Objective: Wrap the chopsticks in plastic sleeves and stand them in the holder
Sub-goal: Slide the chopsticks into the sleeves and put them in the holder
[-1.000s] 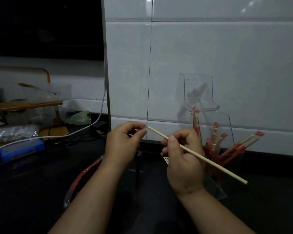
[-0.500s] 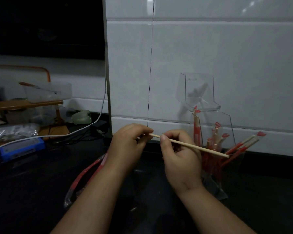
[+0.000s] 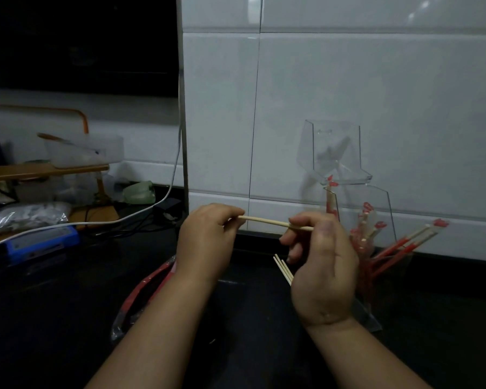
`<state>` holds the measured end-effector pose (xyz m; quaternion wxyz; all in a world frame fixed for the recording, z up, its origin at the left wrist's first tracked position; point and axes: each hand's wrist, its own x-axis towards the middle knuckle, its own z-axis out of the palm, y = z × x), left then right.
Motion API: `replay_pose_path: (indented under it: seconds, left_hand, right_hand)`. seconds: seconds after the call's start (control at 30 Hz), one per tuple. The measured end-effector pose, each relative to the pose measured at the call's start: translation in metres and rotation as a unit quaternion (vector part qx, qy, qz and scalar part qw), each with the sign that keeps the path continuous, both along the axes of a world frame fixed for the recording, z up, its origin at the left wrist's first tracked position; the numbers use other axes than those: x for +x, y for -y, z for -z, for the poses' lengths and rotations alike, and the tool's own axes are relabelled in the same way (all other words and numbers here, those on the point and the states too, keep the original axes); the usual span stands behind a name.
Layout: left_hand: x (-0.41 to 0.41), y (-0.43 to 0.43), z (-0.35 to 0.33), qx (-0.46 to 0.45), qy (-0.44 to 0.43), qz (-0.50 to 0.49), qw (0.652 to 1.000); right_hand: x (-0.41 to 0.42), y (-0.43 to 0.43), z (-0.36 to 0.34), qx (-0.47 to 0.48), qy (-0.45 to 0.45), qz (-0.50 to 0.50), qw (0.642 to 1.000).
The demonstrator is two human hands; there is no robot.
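The holder (image 3: 380, 204) is clear hard plastic, smooth and glossy. Behind the holder, the wall tiles (image 3: 348, 94) are white and glazed. Left of the holder, the chopstick (image 3: 267, 221) is pale bare wood, matt, and the sleeves (image 3: 142, 290) are thin shiny plastic film.

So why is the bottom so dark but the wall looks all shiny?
Head view: the white tiled wall catches the light, with glare spots near its top edge; the black counter reflects little and sinks into shadow; the clear holder casts a faint grey shadow on the tiles; the pale chopstick stands out, unblurred.
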<state>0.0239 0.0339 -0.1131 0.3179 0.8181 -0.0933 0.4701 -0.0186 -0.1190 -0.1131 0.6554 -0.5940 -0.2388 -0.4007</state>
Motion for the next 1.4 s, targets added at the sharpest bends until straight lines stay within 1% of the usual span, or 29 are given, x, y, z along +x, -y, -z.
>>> replay_pose_path:
  seconds: [0.13,0.2,0.3,0.4,0.53,0.73,0.9,1.03,1.1,1.13,1.2,1.23,1.3,1.33,1.4]
  left_hand:
    - [-0.002,0.005,-0.001,0.064,0.024,0.018,0.997]
    - [-0.001,0.008,0.000,0.084,0.035,0.021,0.996]
    - [0.000,0.007,0.001,0.092,0.034,0.011,0.995]
    - [0.002,0.006,0.002,0.103,0.058,0.022,0.993]
    - [0.002,0.008,0.004,0.119,0.081,0.049,0.988]
    - [0.001,0.010,0.004,0.125,0.072,0.050,0.988]
    - [-0.003,0.014,0.002,0.136,0.089,0.071,0.984]
    - [-0.001,0.013,0.002,0.139,0.101,0.058,0.983]
    - [-0.002,0.012,0.000,0.107,0.126,0.042,0.985]
    - [-0.004,0.011,-0.002,0.071,0.131,0.036,0.988]
    - [-0.010,0.010,-0.006,-0.049,0.116,0.046,0.991]
    - [-0.013,0.010,-0.008,-0.122,0.105,0.057,0.985]
    - [-0.017,0.009,-0.013,-0.250,0.082,0.079,0.962]
    - [-0.018,0.009,-0.015,-0.298,0.072,0.091,0.947]
    - [-0.019,0.006,-0.017,-0.364,0.074,0.097,0.924]
  right_hand:
    - [0.006,-0.002,0.001,-0.050,-0.060,-0.026,0.997]
    - [0.007,-0.005,0.003,-0.034,-0.092,-0.056,0.994]
    - [0.006,-0.005,0.003,0.017,-0.110,-0.099,0.989]
    - [0.008,-0.005,0.002,0.003,-0.113,-0.080,0.990]
    - [0.017,-0.003,0.004,-0.027,-0.138,-0.014,0.990]
    - [0.019,-0.002,0.004,-0.024,-0.152,-0.005,0.988]
    - [0.020,-0.003,0.004,-0.038,-0.164,0.004,0.986]
    - [0.018,-0.001,0.003,-0.020,-0.154,0.009,0.988]
    - [0.018,0.001,0.003,-0.015,-0.152,0.004,0.988]
    - [0.018,0.001,0.003,-0.016,-0.154,0.002,0.988]
    - [0.018,0.001,0.003,-0.027,-0.161,0.002,0.987]
    - [0.019,0.001,0.004,-0.038,-0.166,0.003,0.985]
    - [0.020,0.001,0.007,-0.086,-0.178,0.015,0.980]
    - [0.022,0.001,0.009,-0.124,-0.180,0.032,0.975]
    - [0.024,0.002,0.012,-0.216,-0.177,0.077,0.957]
